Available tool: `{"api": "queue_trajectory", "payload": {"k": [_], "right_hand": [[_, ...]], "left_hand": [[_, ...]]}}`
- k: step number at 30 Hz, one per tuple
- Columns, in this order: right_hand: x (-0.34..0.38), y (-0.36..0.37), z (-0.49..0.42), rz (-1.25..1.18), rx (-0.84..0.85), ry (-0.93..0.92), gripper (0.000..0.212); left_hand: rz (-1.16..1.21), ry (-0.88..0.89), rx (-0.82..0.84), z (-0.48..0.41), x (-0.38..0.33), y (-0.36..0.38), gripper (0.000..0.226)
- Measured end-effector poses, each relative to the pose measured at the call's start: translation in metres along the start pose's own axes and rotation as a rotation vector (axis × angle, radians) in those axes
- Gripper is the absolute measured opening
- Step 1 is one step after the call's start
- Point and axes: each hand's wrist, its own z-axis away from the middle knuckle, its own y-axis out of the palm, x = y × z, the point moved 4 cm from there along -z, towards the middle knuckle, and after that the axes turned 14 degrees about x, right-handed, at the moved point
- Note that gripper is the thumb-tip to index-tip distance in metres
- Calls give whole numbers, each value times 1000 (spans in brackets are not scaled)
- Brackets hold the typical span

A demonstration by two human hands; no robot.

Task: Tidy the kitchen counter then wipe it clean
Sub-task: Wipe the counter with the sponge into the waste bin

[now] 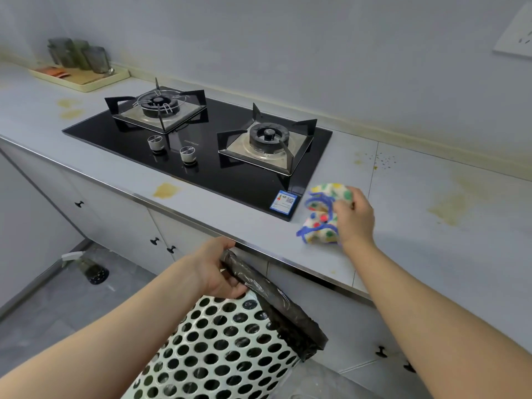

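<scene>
Stains are showing right across the counter [236,214], and going left to right there is a cream tray [83,79] with dark jars sitting in the far left corner, yellow blotches just beside it, then the black hob [198,156] filling the middle, with another yellow patch [166,190] lying near the front edge ahead of the knobs. Below that front edge the left hand [218,269] is closing around the bag-lined rim of the perforated bin [218,347], holding it tipped up against the counter's steel lip, mouth facing the edge. Moving right, the right hand [355,217] is gripping the spotted cloth [324,214], bunched up and pressing on the counter just beside the hob's front right corner. Further right again, the biggest smear [449,208] is lying toward the right end, with specks near the back wall. So the cloth hand is sitting between bin and smear: anything swept is likely heading leftward and forward to the front edge, where the bin is waiting, and the right hand is clearly the nearer one to that dirt.
</scene>
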Motion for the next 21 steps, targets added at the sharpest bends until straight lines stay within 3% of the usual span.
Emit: {"api": "queue_trajectory", "payload": {"k": [2, 4, 7, 11, 16, 18, 21], "right_hand": [[-23, -24, -1, 324, -68, 137, 34], [-50, -34, 7, 653, 9, 258, 38], [-70, -26, 29, 888, 90, 242, 37], [-59, 21, 56, 807, 250, 96, 30], [-35, 77, 78, 202, 512, 134, 26], [-32, 73, 72, 143, 402, 130, 29], [-24, 43, 57, 109, 54, 122, 29]], "left_hand": [[-7, 4, -1, -1, 5, 3, 15], [-17, 7, -8, -2, 10, 8, 15], [-37, 3, -14, -2, 16, 15, 17], [-62, -5, -35, -2, 19, 23, 21], [-48, -13, -38, 4, 17, 20, 23], [-43, -8, -48, 7, 15, 17, 24], [-42, 13, -79, 11, 15, 18, 26]]}}
